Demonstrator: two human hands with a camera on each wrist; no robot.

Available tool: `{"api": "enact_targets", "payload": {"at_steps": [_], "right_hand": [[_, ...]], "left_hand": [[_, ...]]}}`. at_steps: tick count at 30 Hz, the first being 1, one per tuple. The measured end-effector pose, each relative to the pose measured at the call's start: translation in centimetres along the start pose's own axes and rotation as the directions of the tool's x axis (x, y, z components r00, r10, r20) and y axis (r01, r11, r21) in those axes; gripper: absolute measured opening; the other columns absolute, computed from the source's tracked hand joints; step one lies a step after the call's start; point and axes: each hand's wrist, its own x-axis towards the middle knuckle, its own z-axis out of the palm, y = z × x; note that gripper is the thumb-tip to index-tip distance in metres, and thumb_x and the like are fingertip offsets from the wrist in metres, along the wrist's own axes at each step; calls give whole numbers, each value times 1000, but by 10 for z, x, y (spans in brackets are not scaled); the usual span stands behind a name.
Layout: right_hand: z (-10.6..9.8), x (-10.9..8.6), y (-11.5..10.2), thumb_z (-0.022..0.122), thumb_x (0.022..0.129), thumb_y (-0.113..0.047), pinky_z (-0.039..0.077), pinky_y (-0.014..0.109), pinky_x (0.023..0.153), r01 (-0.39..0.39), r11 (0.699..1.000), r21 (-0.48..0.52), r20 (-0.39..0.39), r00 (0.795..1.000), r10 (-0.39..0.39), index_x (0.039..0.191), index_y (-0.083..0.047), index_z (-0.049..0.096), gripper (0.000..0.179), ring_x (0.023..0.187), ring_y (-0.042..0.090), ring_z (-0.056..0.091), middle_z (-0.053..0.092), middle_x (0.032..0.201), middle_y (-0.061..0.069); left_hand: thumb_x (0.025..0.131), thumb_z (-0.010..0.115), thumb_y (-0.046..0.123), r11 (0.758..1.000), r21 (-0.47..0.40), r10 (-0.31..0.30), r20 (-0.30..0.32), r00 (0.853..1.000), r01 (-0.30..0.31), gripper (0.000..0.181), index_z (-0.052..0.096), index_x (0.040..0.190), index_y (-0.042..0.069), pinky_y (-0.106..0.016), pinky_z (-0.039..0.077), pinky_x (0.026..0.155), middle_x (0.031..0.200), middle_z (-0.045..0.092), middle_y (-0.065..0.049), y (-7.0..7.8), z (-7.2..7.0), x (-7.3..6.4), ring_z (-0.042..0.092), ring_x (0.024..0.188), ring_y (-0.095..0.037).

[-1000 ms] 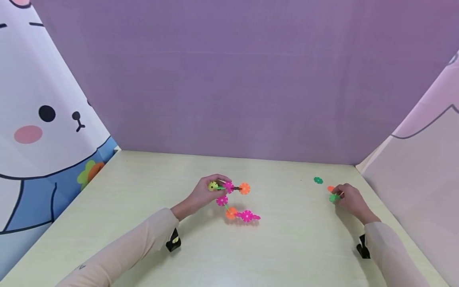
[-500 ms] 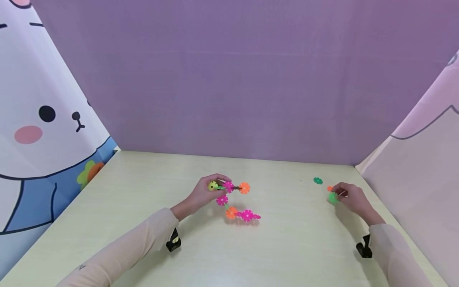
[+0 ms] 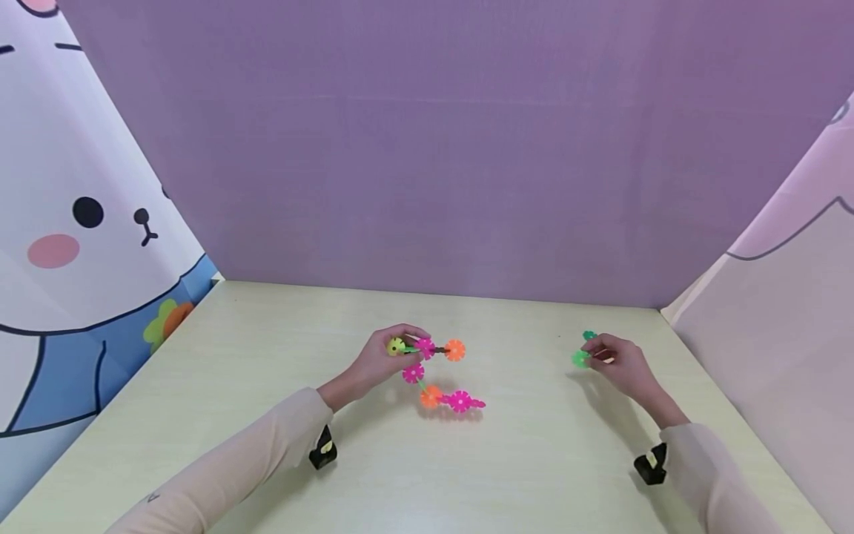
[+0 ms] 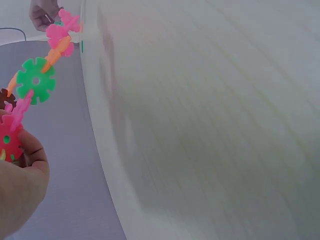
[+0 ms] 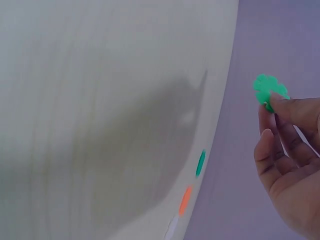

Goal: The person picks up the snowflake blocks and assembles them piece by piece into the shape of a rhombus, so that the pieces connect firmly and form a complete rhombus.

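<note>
My left hand pinches a chain of interlocking snowflake discs, held above the table left of centre. Its pieces are pink, orange, green, brown and yellow-green. From the left wrist, the left hand has thumb and fingers on a pink-red disc, and a green disc slots in further along. At the right, my right hand pinches a single light green snowflake disc. The right wrist view has this disc between thumb and fingertips, raised off the table.
A dark green disc lies on the table just beyond the right hand. An orange disc and a whitish piece lie by it in the right wrist view. A purple panel stands along the back edge.
My right hand has picked up the light green disc and carried it to the left, covering the orange disc in the head view. The left hand and its chain have stayed in place.
</note>
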Motion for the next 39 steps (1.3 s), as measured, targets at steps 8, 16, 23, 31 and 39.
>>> {"api": "enact_targets", "payload": {"at_steps": [8, 16, 23, 31, 39], "right_hand": [[28, 4, -30, 68, 75, 6, 51, 20, 60, 11, 994, 107, 20, 1000, -13, 86, 2, 61, 14, 69, 3, 59, 64, 77, 12], [44, 8, -86, 67, 74, 9, 51, 23, 59, -13, 976, 216, 63, 998, 0, 85, 6, 60, 13, 70, 15, 61, 64, 78, 19], [55, 10, -126, 65, 76, 9, 51, 25, 60, -40, 975, 219, 81, 996, 23, 86, 9, 58, 12, 73, 24, 62, 64, 79, 22], [72, 10, -146, 65, 75, 11, 49, 24, 58, 12, 960, 278, 37, 999, -23, 85, 8, 57, 13, 72, 28, 63, 64, 79, 20], [92, 12, -146, 67, 74, 10, 48, 23, 55, 108, 944, 312, -38, 994, -101, 84, 6, 58, 14, 70, 25, 63, 64, 77, 19]], "left_hand": [[81, 69, 15, 1000, -8, -2, -1, 1000, 2, 27, 64, 107, 18, -35, 49, 62, 100, 60, -5, -2, 1, 0, 54, 94, -20], [81, 68, 15, 1000, -12, -3, 3, 1000, 3, 27, 64, 107, 17, -37, 50, 64, 100, 60, -6, -1, 2, -1, 54, 93, -19], [81, 68, 14, 1000, -13, -13, -3, 1000, 13, 27, 64, 107, 21, -40, 50, 65, 100, 60, -4, -1, 2, 0, 54, 92, -19], [81, 68, 14, 999, -38, 5, -17, 1000, -5, 27, 63, 108, 16, -34, 51, 62, 100, 61, -6, -1, 4, 0, 57, 87, -16], [82, 66, 10, 998, -69, -17, -23, 1000, 15, 29, 62, 111, 12, -25, 52, 65, 104, 60, -12, 0, 4, 1, 63, 82, -15]]}}
